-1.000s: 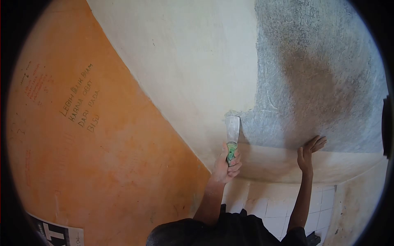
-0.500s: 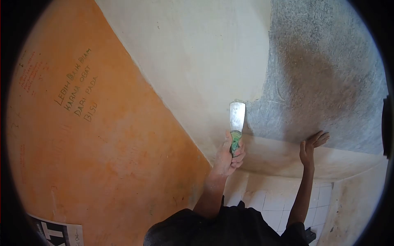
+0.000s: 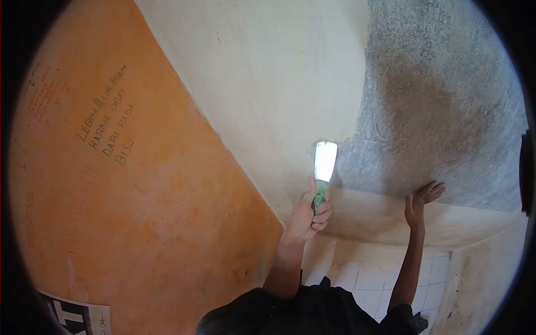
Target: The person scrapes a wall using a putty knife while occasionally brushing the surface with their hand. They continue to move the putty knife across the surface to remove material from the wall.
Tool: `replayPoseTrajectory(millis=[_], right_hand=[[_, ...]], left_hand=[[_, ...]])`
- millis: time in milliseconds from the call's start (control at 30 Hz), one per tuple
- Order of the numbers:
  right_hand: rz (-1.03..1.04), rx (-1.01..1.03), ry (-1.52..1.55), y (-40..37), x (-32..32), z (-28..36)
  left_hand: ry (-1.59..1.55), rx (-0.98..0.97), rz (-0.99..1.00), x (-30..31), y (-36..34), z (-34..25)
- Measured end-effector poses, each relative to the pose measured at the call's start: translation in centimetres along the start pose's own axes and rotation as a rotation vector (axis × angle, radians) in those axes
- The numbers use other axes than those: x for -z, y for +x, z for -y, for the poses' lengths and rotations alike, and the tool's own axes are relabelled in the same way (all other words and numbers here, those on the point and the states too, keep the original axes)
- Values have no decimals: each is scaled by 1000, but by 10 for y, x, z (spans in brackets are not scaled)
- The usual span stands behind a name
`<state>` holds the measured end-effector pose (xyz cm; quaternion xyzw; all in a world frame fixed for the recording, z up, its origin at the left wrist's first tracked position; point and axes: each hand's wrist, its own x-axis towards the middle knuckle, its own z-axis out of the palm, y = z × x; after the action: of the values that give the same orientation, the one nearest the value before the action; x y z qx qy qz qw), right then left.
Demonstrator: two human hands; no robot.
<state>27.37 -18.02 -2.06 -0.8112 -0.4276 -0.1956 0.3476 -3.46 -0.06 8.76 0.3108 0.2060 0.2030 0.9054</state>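
Scraper [image 3: 325,162] is pointing lengthwise away from the left hand [image 3: 305,219], which is gripping its green handle [image 3: 320,196], blade beside the grey patch [image 3: 441,117]. The right hand [image 3: 419,205], farther off, is resting open against the patch.

The side wall [image 3: 167,223] lies on the left, with handwriting [image 3: 106,114] on its upper part and a printed sheet [image 3: 92,318] at the bottom left, and meets the facing wall [image 3: 279,72] along a slanting line. On the facing wall, the scraped patch [image 3: 435,111] lies at upper right, the scraper [image 3: 324,173] in the left hand [image 3: 312,215] has its blade end near the patch's lower left corner, and the right hand [image 3: 425,201] is at its lower edge. Tiles [image 3: 371,279] lie below, between the forearms.
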Motion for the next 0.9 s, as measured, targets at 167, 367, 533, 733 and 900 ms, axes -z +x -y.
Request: replayPoseTrajectory(millis=[167, 367, 533, 733, 900], right_hand=[[9, -36, 19, -6, 0, 4], [18, -16, 32, 1, 1, 1], [16, -13, 17, 2, 3, 4], [11, -16, 4, 2, 4, 7], [-37, 26, -9, 4, 1, 0]], left_hand=[[-8, -26, -47, 1, -10, 10], [-22, -9, 21, -5, -5, -6], [-16, -28, -32, -7, -7, 0], [63, -47, -87, -10, -14, 2], [36, -33, -32, -9, -5, -3]])
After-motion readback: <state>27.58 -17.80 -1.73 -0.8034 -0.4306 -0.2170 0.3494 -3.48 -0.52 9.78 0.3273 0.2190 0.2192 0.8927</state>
